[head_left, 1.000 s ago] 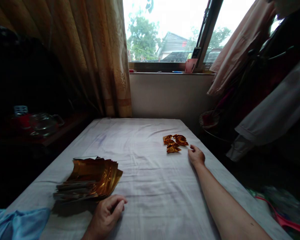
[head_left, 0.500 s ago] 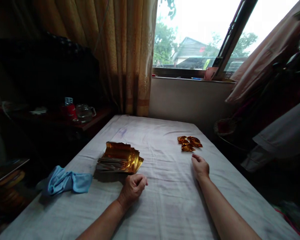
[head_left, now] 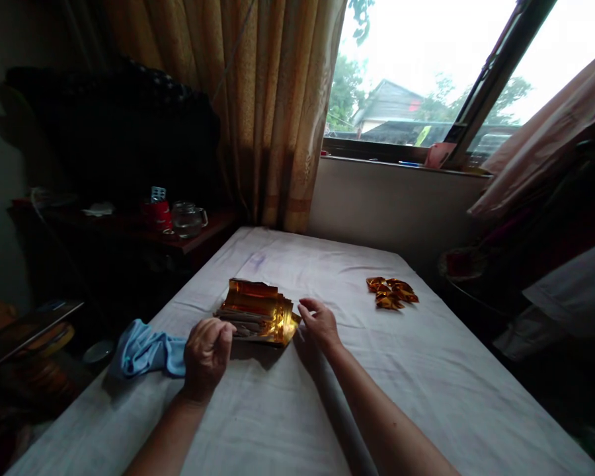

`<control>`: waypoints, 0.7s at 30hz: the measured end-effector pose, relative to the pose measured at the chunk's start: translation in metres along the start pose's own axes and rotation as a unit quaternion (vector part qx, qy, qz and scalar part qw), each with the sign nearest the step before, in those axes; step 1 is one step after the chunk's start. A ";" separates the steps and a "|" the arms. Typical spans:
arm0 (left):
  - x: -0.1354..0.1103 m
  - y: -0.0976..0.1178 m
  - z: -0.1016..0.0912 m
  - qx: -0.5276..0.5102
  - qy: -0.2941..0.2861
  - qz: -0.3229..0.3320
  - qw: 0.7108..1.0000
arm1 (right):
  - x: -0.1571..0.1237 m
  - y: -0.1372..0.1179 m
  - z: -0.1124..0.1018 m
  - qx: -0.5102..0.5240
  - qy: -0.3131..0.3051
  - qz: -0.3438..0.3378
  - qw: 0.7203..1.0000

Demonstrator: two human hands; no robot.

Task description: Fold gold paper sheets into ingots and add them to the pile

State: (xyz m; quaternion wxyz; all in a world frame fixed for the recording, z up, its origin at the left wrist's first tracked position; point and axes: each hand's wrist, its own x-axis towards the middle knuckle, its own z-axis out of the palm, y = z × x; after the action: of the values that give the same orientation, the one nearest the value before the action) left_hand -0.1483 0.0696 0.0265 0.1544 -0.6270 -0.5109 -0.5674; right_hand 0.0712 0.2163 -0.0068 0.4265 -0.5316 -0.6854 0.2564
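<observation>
A stack of gold foil paper sheets [head_left: 258, 307], fanned out in steps with grey undersides, lies on the white-covered bed or table. My left hand [head_left: 207, 357] is curled closed at the stack's near left corner, between it and a light blue cloth [head_left: 151, 350]; I make out nothing held in it. At the stack's right tip is my right hand [head_left: 321, 324], its thumb and forefinger stretched toward the foil and slightly apart. Several folded gold foil pieces [head_left: 391, 293] sit in a small group farther right, away from both hands.
A dark side table at left carries a glass mug [head_left: 188, 220] and a red container [head_left: 157, 215]. A curtain [head_left: 282, 132] hangs beside the window at the back. Clothes [head_left: 540, 139] hang along the right side. The white sheet [head_left: 416, 390] has wrinkles.
My right hand has moved left from near the folded pieces to the stack's right tip. My left hand has shifted left to the stack's near left corner. The camera view has turned slightly left.
</observation>
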 end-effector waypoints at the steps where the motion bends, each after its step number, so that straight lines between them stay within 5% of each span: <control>1: 0.001 -0.004 0.000 0.008 0.007 0.003 1.000 | 0.003 -0.008 0.008 -0.004 -0.009 -0.005 1.000; 8: -0.001 -0.007 0.007 0.036 0.016 0.013 0.999 | 0.027 -0.047 0.045 -0.051 -0.054 0.003 0.997; 21: -0.002 -0.006 0.009 0.041 0.008 0.002 0.999 | 0.028 -0.050 0.040 -0.064 -0.108 0.009 0.992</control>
State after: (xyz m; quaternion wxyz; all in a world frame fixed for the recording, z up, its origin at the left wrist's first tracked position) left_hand -0.1474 0.0780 0.0198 0.1849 -0.6166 -0.5316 -0.5505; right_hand 0.0092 0.2314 0.0220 0.3124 -0.5329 -0.7380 0.2714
